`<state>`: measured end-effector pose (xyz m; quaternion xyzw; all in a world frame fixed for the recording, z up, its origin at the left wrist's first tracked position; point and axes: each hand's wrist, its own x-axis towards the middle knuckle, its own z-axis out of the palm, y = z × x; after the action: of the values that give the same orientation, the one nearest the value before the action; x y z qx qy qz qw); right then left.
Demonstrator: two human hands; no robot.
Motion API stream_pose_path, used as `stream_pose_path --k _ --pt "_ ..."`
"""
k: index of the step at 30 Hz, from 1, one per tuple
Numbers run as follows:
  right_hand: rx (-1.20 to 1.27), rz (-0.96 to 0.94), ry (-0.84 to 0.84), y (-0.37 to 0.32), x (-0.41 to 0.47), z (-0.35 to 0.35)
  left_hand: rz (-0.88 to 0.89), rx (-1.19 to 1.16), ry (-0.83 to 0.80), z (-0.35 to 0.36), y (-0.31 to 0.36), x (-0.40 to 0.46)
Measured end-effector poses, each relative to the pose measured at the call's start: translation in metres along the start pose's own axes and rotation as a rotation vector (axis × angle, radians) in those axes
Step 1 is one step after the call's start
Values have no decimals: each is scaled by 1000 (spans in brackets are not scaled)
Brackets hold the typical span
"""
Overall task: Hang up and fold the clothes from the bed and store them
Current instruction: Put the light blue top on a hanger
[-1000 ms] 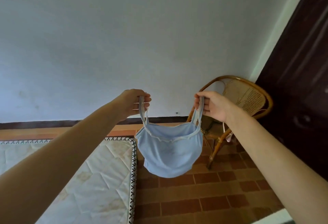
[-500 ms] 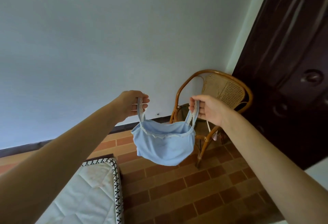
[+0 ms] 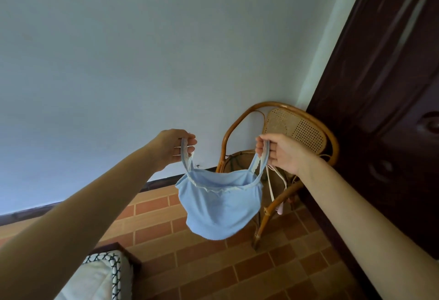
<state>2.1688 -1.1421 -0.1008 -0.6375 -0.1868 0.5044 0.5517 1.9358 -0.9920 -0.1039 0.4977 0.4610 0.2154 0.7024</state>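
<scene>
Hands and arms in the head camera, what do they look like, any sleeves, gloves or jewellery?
Both forearms are bare as far as the frame shows, with no sleeve edge in view. The left hand and the right hand wear no gloves. No ring, watch or bracelet is visible on either wrist or on the fingers that show. The fingernails look short and unpainted, though they are small in this view.

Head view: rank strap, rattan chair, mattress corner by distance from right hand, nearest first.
From the right hand:
1. Strap, gripped in its fingers.
2. Rattan chair, just behind the hand, right of centre.
3. Mattress corner, lower left, across the tiled floor.
</scene>
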Motion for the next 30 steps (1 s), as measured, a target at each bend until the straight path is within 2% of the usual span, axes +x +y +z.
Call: stream_pose_path --k 10,18,24,30 --pt "11 21 21 -37 83 -22 6 22 -10 23 39 80" --pt "40 36 72 -51 158 -12 -27 45 -71 6 66 171" --pt "92 111 137 -42 221 17 -99 94 -118 -22 72 246" --pt "168 244 193 -5 270 46 -208 146 -151 -38 47 314"
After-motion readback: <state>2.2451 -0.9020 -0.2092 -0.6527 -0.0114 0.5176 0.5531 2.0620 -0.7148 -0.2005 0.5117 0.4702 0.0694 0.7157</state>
